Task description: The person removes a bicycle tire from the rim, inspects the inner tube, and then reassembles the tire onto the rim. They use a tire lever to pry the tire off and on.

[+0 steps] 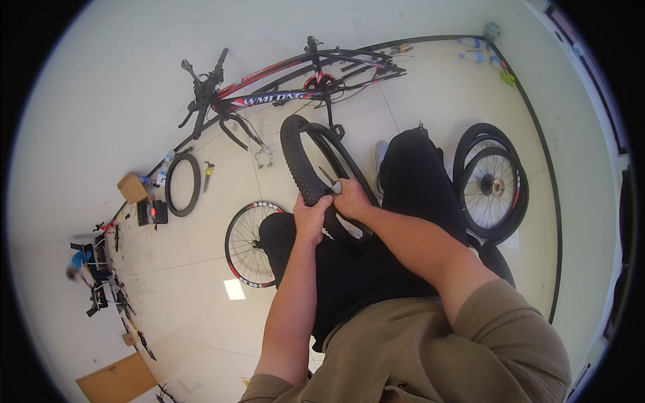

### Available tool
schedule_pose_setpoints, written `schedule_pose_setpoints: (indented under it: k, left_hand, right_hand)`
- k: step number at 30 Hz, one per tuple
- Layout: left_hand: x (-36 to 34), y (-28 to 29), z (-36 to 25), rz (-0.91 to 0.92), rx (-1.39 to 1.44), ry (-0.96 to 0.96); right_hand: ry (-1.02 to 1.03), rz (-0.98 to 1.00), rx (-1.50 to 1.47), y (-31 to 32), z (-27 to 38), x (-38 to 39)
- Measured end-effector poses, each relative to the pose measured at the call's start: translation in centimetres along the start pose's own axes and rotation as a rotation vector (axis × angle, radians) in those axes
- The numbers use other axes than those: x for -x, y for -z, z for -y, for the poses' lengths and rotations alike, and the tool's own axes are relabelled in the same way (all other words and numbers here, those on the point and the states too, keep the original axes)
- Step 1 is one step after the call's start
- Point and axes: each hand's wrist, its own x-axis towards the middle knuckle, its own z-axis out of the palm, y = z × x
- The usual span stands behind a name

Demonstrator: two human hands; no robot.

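Note:
My left hand [310,216] is closed around a knobbly black bicycle tire [299,160], which stands up between my knees, with a second black loop alongside it. My right hand [351,200] is closed on a small grey tool [336,186] with a narrow shaft that points up and left, inside the tire's opening. The tool's exact kind is too small to make out. My hands are close together at the tire's near left side. My trousered legs [415,174] hide part of the floor and of the wheels beside me.
A bicycle frame [289,94] lies ahead by the wall. A bare wheel [235,245] lies left; stacked wheels [494,188] lie right. A loose tire [191,195], cardboard box [132,186], black toolbox [153,212] and plastic bottles [470,57] sit along the edges. A person [84,265] is at far left.

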Motion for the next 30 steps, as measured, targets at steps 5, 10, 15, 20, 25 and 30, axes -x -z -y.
schedule_pose_setpoints:
  k: [5,10,15,20,25,30]
  left_hand:
    - [0.2,-0.2,-0.2,-0.026,-0.026,0.022]
    - [-0.1,0.2,0.3,-0.042,-0.105,0.029]
    - [-0.4,-0.2,-0.5,-0.095,-0.106,0.009]
    - [-4.0,-0.7,-3.6,-0.181,-0.180,-0.028]
    - [-6.1,-0.4,-4.5,-0.272,-0.110,0.061]
    - [-5.3,-1.0,-4.4,-0.250,-0.077,-0.037]
  right_hand:
    - [-0.037,0.014,0.051,0.3,0.5,0.2]
    - [-0.104,0.060,0.113,0.2,-0.2,-0.3]
    - [-0.130,0.126,0.100,-0.3,0.3,0.1]
    - [-0.093,0.149,0.066,-0.6,0.2,0.6]
    - [-0.084,0.146,0.001,-0.2,1.3,1.2]
    - [-0.053,0.055,-0.018,-0.1,1.3,1.2]
